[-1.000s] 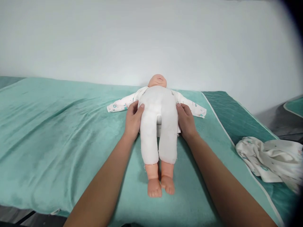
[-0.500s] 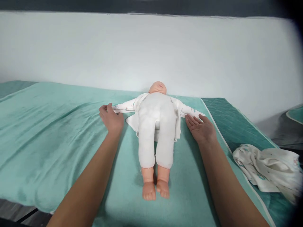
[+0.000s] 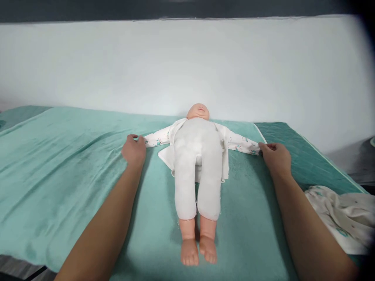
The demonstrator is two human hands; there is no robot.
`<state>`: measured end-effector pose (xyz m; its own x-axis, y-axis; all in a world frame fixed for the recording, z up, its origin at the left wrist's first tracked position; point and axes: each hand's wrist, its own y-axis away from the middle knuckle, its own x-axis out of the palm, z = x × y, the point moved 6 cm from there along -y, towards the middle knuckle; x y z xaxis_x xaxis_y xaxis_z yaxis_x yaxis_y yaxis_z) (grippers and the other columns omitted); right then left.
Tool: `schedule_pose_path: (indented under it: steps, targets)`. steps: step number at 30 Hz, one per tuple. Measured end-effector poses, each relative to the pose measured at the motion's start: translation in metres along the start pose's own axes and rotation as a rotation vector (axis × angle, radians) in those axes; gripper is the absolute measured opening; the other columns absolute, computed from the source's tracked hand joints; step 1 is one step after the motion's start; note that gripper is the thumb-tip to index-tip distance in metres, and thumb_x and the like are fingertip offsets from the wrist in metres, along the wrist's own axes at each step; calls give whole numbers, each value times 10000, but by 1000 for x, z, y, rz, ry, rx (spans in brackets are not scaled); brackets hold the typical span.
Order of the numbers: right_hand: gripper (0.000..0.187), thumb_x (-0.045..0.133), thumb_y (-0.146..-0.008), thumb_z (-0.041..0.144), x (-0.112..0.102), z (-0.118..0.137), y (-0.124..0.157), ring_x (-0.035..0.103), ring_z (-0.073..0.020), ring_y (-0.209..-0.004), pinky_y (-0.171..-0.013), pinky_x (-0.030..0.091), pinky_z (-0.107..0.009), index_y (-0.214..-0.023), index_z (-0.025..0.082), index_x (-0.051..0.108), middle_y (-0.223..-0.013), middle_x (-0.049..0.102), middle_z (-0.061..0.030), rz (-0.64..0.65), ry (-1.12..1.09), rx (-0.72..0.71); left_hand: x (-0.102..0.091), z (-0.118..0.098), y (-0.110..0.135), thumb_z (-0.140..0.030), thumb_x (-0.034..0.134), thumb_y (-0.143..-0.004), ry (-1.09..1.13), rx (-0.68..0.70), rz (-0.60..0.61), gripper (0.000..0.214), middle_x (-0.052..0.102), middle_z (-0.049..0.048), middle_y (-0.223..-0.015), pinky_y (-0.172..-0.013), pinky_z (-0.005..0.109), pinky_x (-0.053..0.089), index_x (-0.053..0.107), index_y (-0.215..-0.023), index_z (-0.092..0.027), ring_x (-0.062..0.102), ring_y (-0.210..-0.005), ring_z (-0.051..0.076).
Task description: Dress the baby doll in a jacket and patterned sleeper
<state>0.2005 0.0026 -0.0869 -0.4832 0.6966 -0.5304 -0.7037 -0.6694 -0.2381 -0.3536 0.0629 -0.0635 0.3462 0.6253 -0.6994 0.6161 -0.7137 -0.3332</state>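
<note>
A baby doll (image 3: 197, 144) lies on its back, feet toward me, with a white cloth body and bare plastic feet. Its arms are inside the sleeves of a white printed baby shirt (image 3: 241, 143), which hangs open at the front. My left hand (image 3: 134, 150) pinches the cuff of the sleeve on the left. On the other side, my right hand (image 3: 275, 157) is closed on the end of the right-hand sleeve. Both sleeves are stretched out sideways. The doll's own hands are hidden.
A green sheet (image 3: 73, 168) covers the bed, wrinkled on the left. Crumpled white printed cloth (image 3: 345, 214) lies at the right edge. Behind the doll's head rises a white wall (image 3: 175, 66).
My right hand has turned from palm-up and open to gripping the sleeve end, farther right. My left fingers have closed on the other cuff. Both sleeves now look straighter.
</note>
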Motion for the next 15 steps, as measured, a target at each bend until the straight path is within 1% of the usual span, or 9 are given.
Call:
schedule_pose_path:
  steps: [2, 4, 6, 10, 13, 15]
  targets:
    - [226, 669, -714, 384, 4, 1, 1, 603, -204, -688, -720, 455, -367, -826, 190, 643, -739, 661, -49, 14, -51, 2, -3, -2, 3, -398, 536, -852, -32, 7, 11, 312, 721, 136, -941, -889, 487, 442, 616, -1080, -201, 655, -961, 339]
    - [248, 681, -701, 362, 8, 2, 1, 632, -199, -710, -706, 474, -340, -874, 186, 662, -773, 685, -46, 32, -107, -4, -5, -2, 4, -408, 563, -834, -20, 25, 31, 326, 725, 127, -953, -918, 495, 426, 615, -1082, -203, 651, -980, 338]
    - [280, 692, -688, 347, 14, 3, 1, 645, -190, -728, -706, 493, -324, -916, 187, 665, -807, 697, -39, 60, -173, -17, -5, 0, 3, -400, 600, -806, 43, 32, 36, 317, 724, 99, -958, -914, 461, 435, 622, -1062, -214, 653, -962, 306]
    - [319, 698, -673, 299, 25, 3, 0, 662, -176, -768, -738, 520, -310, -971, 192, 664, -872, 711, -33, 129, -290, -59, -1, 7, 0, -331, 636, -757, 221, 28, 11, 258, 713, 41, -924, -795, 344, 473, 641, -993, -227, 648, -837, 214]
    - [325, 685, -671, 269, 30, 1, -3, 661, -188, -774, -750, 517, -331, -988, 199, 680, -869, 715, -30, 111, -263, -84, 3, 8, -1, -296, 624, -752, 286, 41, 10, 187, 705, 25, -882, -741, 309, 469, 649, -923, -224, 638, -795, 189]
    - [332, 667, -678, 258, 31, 0, -6, 661, -194, -777, -749, 513, -337, -1006, 205, 683, -866, 717, -28, 87, -241, -90, 4, 7, -1, -270, 611, -752, 325, 45, 13, 181, 705, 19, -882, -722, 296, 467, 647, -924, -224, 638, -792, 179]
